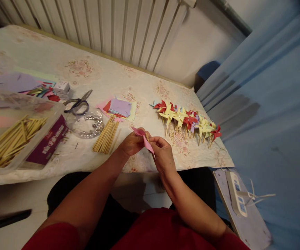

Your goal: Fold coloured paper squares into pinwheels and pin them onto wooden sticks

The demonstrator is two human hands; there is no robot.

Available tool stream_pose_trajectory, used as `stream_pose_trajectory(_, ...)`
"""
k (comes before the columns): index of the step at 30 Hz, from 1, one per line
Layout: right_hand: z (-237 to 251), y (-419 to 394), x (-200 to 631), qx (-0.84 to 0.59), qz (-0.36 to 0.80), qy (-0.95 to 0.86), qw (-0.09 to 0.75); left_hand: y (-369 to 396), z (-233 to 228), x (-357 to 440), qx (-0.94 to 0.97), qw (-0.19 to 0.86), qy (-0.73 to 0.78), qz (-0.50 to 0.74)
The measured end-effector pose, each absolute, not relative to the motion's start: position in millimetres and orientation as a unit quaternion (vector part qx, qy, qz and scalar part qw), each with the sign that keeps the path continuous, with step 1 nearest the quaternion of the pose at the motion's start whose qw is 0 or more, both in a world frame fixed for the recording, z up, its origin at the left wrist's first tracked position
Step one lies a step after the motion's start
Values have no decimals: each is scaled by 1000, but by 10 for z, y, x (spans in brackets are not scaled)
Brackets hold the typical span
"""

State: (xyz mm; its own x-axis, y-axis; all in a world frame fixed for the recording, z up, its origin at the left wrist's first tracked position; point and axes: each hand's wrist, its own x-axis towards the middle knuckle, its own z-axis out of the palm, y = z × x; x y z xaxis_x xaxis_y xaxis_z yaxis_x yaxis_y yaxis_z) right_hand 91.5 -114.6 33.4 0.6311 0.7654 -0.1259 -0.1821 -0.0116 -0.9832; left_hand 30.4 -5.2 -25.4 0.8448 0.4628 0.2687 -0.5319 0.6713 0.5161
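Paper [148, 146] — pink, curled, mid-frame — pinched in the fingers of left hand [133, 144] and right hand [164, 154] both; looks light, soft, easily creased, so best gripped by the stick [154, 157]; pinwheels [190, 120] right of centre

Between the left hand [133, 143] and the right hand [163, 152], the pink piece [148, 145] looks like matt, smooth paper. Just left of the left hand, the bundled sticks [105, 137] are dull, bare wood; farther left, a clear, glossy plastic dish [74, 127] holds shiny, metallic-looking beads [96, 121], near metal-bladed scissors [80, 101]. Right of the right hand, the pinwheels [168, 114] are matt paper; well beyond them, the curtain [269, 86] is soft-folded cloth.
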Motion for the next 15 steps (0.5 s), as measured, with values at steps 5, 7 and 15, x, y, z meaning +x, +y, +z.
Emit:
stream_pose_trajectory(5,332,-1142,916,-613,359,-232,664,-54,-254,301,300,913,-44,274)
stream_pose_trajectory(7,323,-1141,920,-612,359,-236,664,-57,-250,298,301,912,-38,274)
stream_pose_trajectory(15,317,-1136,936,-621,353,-240,658,-64,-240,294,307,912,-40,270)
